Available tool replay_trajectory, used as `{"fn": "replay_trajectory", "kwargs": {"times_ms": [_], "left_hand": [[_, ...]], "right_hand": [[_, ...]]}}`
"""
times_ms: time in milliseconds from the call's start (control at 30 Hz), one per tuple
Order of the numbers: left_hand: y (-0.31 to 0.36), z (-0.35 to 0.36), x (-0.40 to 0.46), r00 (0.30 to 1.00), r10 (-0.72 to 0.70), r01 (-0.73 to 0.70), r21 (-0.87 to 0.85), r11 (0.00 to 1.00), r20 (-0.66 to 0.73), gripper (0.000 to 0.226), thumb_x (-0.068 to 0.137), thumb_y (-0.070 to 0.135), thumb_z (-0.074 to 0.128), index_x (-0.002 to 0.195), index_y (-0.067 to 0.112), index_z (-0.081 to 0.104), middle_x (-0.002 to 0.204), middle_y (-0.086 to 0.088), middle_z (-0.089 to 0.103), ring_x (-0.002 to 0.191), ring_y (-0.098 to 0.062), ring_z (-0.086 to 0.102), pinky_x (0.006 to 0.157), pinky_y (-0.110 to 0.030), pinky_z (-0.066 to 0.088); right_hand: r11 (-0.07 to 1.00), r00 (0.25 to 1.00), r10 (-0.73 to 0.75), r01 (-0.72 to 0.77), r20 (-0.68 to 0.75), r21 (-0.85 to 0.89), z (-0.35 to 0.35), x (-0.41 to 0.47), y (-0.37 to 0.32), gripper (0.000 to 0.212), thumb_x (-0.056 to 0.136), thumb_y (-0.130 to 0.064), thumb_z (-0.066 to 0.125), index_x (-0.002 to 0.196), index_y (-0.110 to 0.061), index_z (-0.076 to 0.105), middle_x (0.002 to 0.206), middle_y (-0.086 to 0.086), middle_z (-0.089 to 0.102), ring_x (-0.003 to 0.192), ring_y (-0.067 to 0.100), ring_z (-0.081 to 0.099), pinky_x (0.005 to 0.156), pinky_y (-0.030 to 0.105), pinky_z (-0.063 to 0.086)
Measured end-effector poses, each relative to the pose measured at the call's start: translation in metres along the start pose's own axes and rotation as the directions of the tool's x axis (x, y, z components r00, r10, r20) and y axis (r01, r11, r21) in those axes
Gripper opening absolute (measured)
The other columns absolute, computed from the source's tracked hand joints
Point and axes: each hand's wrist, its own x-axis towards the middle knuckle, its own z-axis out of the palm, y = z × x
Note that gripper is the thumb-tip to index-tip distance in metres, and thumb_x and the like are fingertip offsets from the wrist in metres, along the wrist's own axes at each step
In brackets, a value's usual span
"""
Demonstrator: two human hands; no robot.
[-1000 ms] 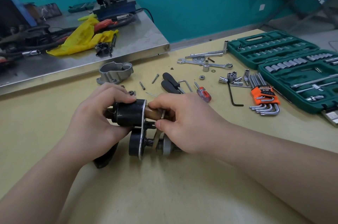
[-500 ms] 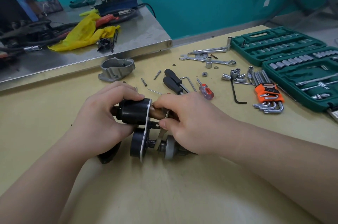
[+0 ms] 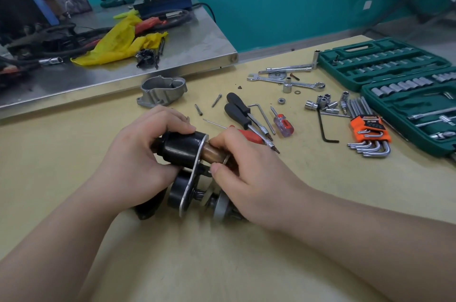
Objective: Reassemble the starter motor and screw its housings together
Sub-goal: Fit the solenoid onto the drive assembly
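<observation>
Since a second ago the right hand has slid back, baring more copper plunger, which its fingertips pinch. The left hand grips the starter motor above the table. The grey housing lies beyond.

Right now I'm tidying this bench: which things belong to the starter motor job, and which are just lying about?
For the job:
starter motor, held by left hand and right hand
grey housing
loose screws
screwdrivers

Lying about:
yellow rag
socket set
hex keys
wrenches
</observation>
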Motion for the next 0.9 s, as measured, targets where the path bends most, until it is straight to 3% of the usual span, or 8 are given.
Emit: {"fn": "replay_trajectory", "kwargs": {"times_ms": [100, 200, 300, 433, 567, 667, 733, 900], "left_hand": [[0.001, 0.000, -0.001, 1.000, 0.004, -0.004, 0.012, 1.000, -0.002, 0.074, 0.054, -0.001, 0.073, 0.110, 0.047, 0.065, 0.118, 0.016, 0.066, 0.117, -0.014, 0.066, 0.085, -0.026, 0.054], [0.002, 0.003, -0.002, 1.000, 0.011, -0.011, 0.014, 1.000, 0.006, 0.071, 0.055, -0.001, 0.074, 0.112, 0.041, 0.066, 0.119, 0.016, 0.065, 0.116, -0.014, 0.066, 0.084, -0.029, 0.055], [0.000, 0.004, -0.002, 1.000, 0.017, -0.017, 0.009, 1.000, 0.006, 0.069, 0.056, -0.001, 0.075, 0.112, 0.038, 0.067, 0.119, 0.016, 0.064, 0.116, -0.014, 0.066, 0.082, -0.031, 0.054], [0.000, 0.003, -0.002, 1.000, 0.008, -0.008, -0.004, 1.000, 0.000, 0.067, 0.057, 0.000, 0.074, 0.112, 0.038, 0.066, 0.120, 0.017, 0.063, 0.117, -0.012, 0.065, 0.084, -0.035, 0.056], [0.000, 0.004, -0.002, 1.000, 0.008, -0.008, -0.018, 1.000, 0.001, 0.066, 0.056, -0.001, 0.072, 0.112, 0.036, 0.067, 0.119, 0.016, 0.063, 0.116, -0.015, 0.065, 0.083, -0.035, 0.055], [-0.002, 0.005, -0.002, 1.000, 0.007, -0.007, -0.010, 1.000, 0.001, 0.066, 0.056, -0.001, 0.072, 0.112, 0.035, 0.067, 0.119, 0.015, 0.064, 0.117, -0.016, 0.065, 0.083, -0.037, 0.055], [-0.003, 0.005, -0.002, 1.000, 0.007, -0.007, -0.005, 1.000, 0.002, 0.067, 0.056, -0.001, 0.072, 0.112, 0.035, 0.067, 0.119, 0.015, 0.064, 0.118, -0.016, 0.065, 0.084, -0.037, 0.055], [-0.002, 0.004, -0.002, 1.000, -0.005, 0.005, -0.025, 1.000, -0.013, 0.070, 0.055, -0.003, 0.070, 0.112, 0.037, 0.067, 0.118, 0.013, 0.064, 0.118, -0.018, 0.065, 0.081, -0.034, 0.055]], "right_hand": [[0.969, 1.000, -0.024, 0.020, -0.013, -0.245, 0.003, 0.003, -0.005, 0.016, 0.108, -0.044, 0.042, 0.105, -0.029, 0.046, 0.090, -0.010, 0.057, 0.082, 0.015, 0.054, 0.064, 0.037, 0.045], [0.928, 0.999, 0.033, -0.023, 0.020, -0.373, -0.004, 0.007, -0.007, 0.027, 0.110, -0.047, 0.036, 0.105, -0.025, 0.051, 0.097, -0.007, 0.060, 0.092, 0.022, 0.059, 0.076, 0.043, 0.052], [0.971, 0.998, 0.061, -0.052, 0.030, -0.232, -0.007, 0.007, -0.005, 0.021, 0.110, -0.046, 0.044, 0.106, -0.027, 0.053, 0.091, -0.013, 0.055, 0.088, 0.018, 0.057, 0.074, 0.040, 0.047], [0.980, 1.000, 0.004, -0.006, -0.010, -0.200, -0.003, 0.005, -0.008, 0.019, 0.107, -0.047, 0.049, 0.112, -0.030, 0.055, 0.088, -0.013, 0.058, 0.080, 0.015, 0.056, 0.068, 0.039, 0.048], [0.989, 0.994, 0.113, -0.112, -0.008, 0.098, -0.002, 0.008, -0.001, 0.013, 0.103, -0.042, 0.059, 0.102, -0.031, 0.064, 0.084, -0.007, 0.068, 0.075, 0.005, 0.059, 0.072, 0.032, 0.046], [0.924, 0.985, 0.173, -0.171, 0.025, 0.343, 0.000, 0.007, 0.002, 0.011, 0.103, -0.032, 0.063, 0.113, -0.030, 0.068, 0.094, -0.007, 0.075, 0.087, 0.011, 0.069, 0.085, 0.044, 0.058], [0.873, 0.974, 0.227, -0.212, 0.020, 0.440, 0.004, 0.007, 0.003, 0.021, 0.099, -0.035, 0.070, 0.118, -0.036, 0.062, 0.099, -0.008, 0.078, 0.092, 0.014, 0.074, 0.089, 0.049, 0.061], [0.909, 0.974, 0.197, -0.138, -0.115, 0.394, 0.006, 0.009, 0.004, 0.016, 0.089, -0.037, 0.075, 0.103, -0.032, 0.068, 0.094, -0.010, 0.079, 0.084, 0.017, 0.075, 0.083, 0.050, 0.063]]}}
